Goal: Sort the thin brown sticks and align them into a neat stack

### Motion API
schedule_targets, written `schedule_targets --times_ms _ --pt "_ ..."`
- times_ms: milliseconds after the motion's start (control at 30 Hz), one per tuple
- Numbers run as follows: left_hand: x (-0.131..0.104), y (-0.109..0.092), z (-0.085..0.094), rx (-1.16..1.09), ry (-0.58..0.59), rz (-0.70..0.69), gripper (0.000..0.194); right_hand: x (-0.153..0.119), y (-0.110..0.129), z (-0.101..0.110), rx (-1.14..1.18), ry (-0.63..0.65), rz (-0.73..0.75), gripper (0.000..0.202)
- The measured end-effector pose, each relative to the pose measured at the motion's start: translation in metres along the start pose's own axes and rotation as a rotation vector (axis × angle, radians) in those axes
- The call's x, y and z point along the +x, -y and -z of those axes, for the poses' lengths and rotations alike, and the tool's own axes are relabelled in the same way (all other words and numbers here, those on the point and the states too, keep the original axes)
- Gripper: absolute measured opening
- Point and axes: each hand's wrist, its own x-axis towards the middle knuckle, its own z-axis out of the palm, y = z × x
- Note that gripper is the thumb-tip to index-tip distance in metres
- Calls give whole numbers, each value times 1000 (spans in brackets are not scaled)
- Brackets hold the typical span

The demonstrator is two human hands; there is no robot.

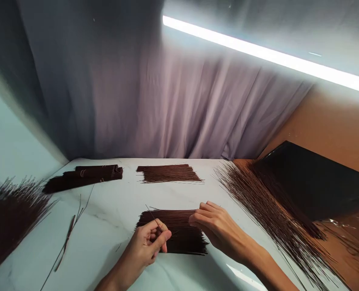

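My left hand (pixel 150 242) pinches a thin dark stick (pixel 152 213) between thumb and fingertips, its free end slanting up to the left. Below it lies a flat stack of thin dark brown sticks (pixel 184 238), side by side on the white marbled table. My right hand (pixel 211 222) is over the stack's right end, fingers curled and pressed together. Its fingertips face away from me, so I cannot see whether anything is in them. Farther back sits a smaller pile of similar sticks (pixel 169 173).
Tied dark bundles (pixel 88 176) lie at the back left. A large heap of sticks (pixel 12 218) is at the left edge, with a few loose sticks (pixel 67 238) beside it. Long loose sticks (pixel 267 206) spread along the right, next to a black sheet (pixel 313 182). A curtain hangs behind.
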Motion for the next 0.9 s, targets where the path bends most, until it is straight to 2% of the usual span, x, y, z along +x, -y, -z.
schedule_targets --times_ms 167,267,400,433,500,600,667,767,900 --pt "2 5 3 5 24 20 45 2 2 1 -58 7 8 20" --pt "3 9 4 63 19 -2 44 9 16 9 -108 -69 7 20" --pt "5 17 4 205 -8 -88 39 34 39 6 -217 -58 190 46" --pt "5 18 3 212 -9 -112 37 40 40 2 -264 -60 236 46" --pt "6 19 3 189 -17 -134 36 45 37 -8 -358 -98 274 31" --pt "8 18 3 112 -62 -43 39 35 23 -21 -415 -162 216 13" --pt "10 17 1 73 -101 13 43 21 15 -29 -390 -190 145 15" --pt "11 17 -2 79 -149 -6 42 7 9 -40 -330 -217 55 22" --pt "10 17 -4 68 -135 -6 39 6 6 -42 -293 -309 32 32"
